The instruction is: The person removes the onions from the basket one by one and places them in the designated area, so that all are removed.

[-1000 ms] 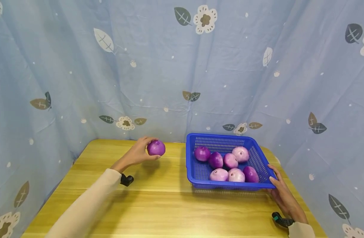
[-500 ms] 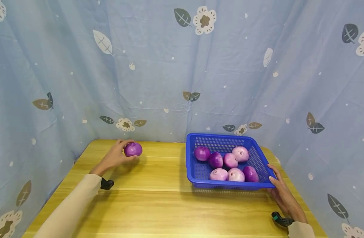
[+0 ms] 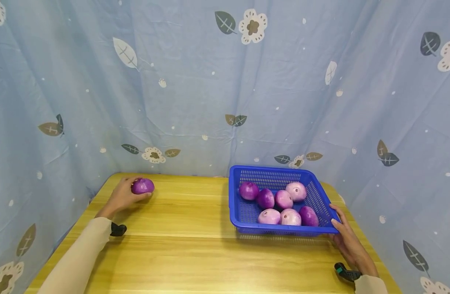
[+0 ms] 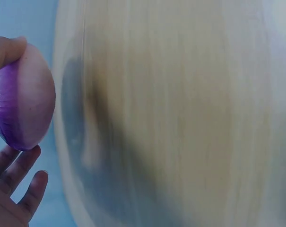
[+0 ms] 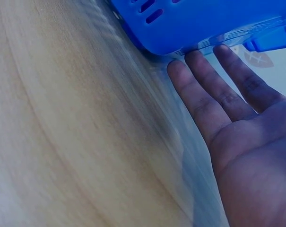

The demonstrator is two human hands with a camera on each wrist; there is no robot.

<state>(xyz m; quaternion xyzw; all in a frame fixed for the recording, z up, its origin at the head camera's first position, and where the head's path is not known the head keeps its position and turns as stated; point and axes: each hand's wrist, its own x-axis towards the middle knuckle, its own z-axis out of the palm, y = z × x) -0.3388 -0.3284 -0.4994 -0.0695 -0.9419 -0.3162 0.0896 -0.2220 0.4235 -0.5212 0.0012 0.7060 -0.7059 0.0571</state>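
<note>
My left hand [image 3: 122,195] grips a purple onion [image 3: 142,186] between thumb and fingers over the table's far left part. Seen from the left wrist, the onion [image 4: 31,99] has a glossy purple side and a paler side, with its shadow on the wood. My right hand [image 3: 349,241] holds the front right corner of a blue plastic basket [image 3: 276,230], thumb and a finger at the rim. In the right wrist view, three outstretched fingers [image 5: 199,106] reach up to the basket's underside [image 5: 180,28]. Several purple and pale pink onions [image 3: 284,199] lie in the basket.
The yellow wood-grain table [image 3: 195,261] spreads out in front of me. A blue curtain [image 3: 188,90] with flowers and leaves hangs behind it and along both sides. Each wrist wears a black device, one [image 3: 118,230] on the left and another [image 3: 347,272] on the right.
My left hand has carried the purple onion leftward, away from the basket, toward the table's far left corner. The right hand and the basket stay in place.
</note>
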